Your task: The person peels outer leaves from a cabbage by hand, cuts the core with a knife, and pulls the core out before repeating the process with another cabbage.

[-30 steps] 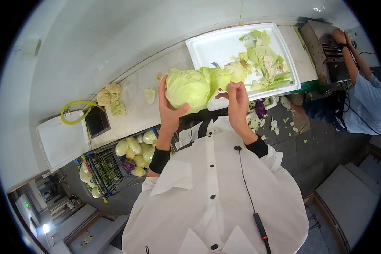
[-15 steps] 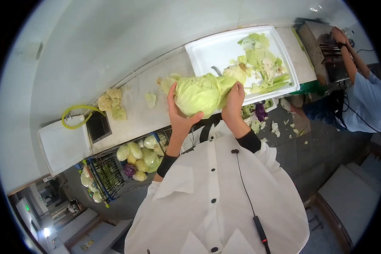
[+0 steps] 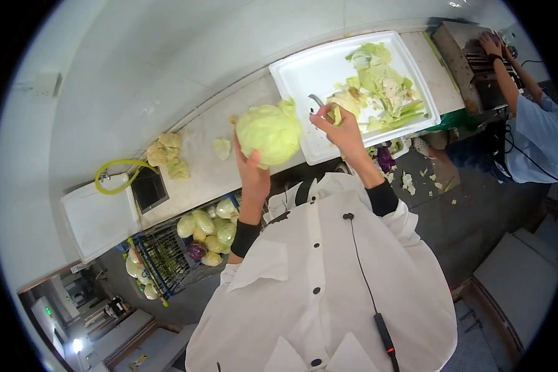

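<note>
A pale green cabbage (image 3: 268, 133) rests in my left hand (image 3: 253, 173), whose fingers wrap round its left and lower side. My right hand (image 3: 346, 135) is apart from the cabbage, over the near edge of the white tray (image 3: 301, 74), and pinches a torn cabbage leaf (image 3: 336, 115). In the tray, a curved grey tool (image 3: 317, 102) lies just beyond my right fingers, partly hidden. Loose leaves and trimmings (image 3: 384, 87) are heaped in the tray's right half.
Cauliflower (image 3: 165, 150) and a loose leaf (image 3: 222, 149) lie on the counter (image 3: 195, 149). At left is a sink with a yellow hose (image 3: 99, 180). A cart of vegetables (image 3: 208, 232) stands below. Scraps litter the floor. A person (image 3: 536, 130) works at a metal machine on the right.
My right hand has pulled away from the cabbage to the right, a piece of leaf now in its fingers. My left hand has shifted slightly left with the cabbage.
</note>
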Demonstrator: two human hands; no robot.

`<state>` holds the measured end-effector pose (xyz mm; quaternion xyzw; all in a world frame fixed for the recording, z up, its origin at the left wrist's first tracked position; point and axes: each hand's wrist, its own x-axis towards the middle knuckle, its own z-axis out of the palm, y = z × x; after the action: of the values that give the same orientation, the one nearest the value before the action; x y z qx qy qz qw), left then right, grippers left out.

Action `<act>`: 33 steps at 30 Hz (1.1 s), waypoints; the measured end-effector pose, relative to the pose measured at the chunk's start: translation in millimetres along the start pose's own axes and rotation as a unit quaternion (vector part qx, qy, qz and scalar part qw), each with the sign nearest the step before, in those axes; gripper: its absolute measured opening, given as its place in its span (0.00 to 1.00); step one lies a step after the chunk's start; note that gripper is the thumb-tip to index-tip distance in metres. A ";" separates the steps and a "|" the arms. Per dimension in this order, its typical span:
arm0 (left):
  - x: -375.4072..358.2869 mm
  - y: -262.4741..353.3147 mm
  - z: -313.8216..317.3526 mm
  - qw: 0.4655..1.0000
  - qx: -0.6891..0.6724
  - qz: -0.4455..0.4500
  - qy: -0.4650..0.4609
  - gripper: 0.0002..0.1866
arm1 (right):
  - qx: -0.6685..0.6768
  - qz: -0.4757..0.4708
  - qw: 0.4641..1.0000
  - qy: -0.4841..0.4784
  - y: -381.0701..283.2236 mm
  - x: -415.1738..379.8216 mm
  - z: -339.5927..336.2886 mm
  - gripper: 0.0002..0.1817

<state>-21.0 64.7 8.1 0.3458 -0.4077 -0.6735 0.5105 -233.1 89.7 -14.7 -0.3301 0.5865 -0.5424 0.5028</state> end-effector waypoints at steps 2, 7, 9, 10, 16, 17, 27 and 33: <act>10.5 3.8 -22.3 1.000 0.002 0.005 -0.028 0.49 | 0.080 0.024 0.996 0.000 -0.8 -3.4 -5.3 0.12; 5.3 7.0 -25.8 0.998 -0.030 -0.041 -0.029 0.43 | 0.006 -0.061 0.998 -0.002 -14.6 -10.7 29.0 0.16; 4.1 -3.7 -22.2 0.998 -0.045 -0.038 -0.038 0.36 | -0.023 -0.143 0.988 -0.046 -17.5 -18.8 46.3 0.26; 1.1 0.6 -15.3 0.998 -0.028 -0.044 -0.037 0.36 | -0.060 -0.166 0.983 -0.049 -19.9 -21.4 50.0 0.30; -2.9 2.5 -12.0 0.997 -0.038 -0.051 -0.037 0.36 | -0.178 -0.197 0.963 -0.050 -17.9 -27.8 44.3 0.31; -2.7 1.2 -11.6 0.997 -0.040 -0.050 -0.032 0.36 | -0.179 -0.196 0.963 -0.055 -17.6 -28.5 43.6 0.31; 6.0 7.6 -21.0 0.999 -0.024 -0.018 -0.016 0.50 | -0.200 -0.160 0.963 -0.085 -16.4 -34.6 46.5 0.31; 8.3 18.4 -13.5 0.994 0.091 0.036 -0.044 0.58 | -0.217 -0.116 0.958 -0.147 -10.4 -24.0 38.5 0.33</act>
<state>-3.7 51.3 18.5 0.3460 -0.5013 -0.6295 0.4823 -191.6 98.4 4.5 -0.5734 0.5673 -0.4022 0.4332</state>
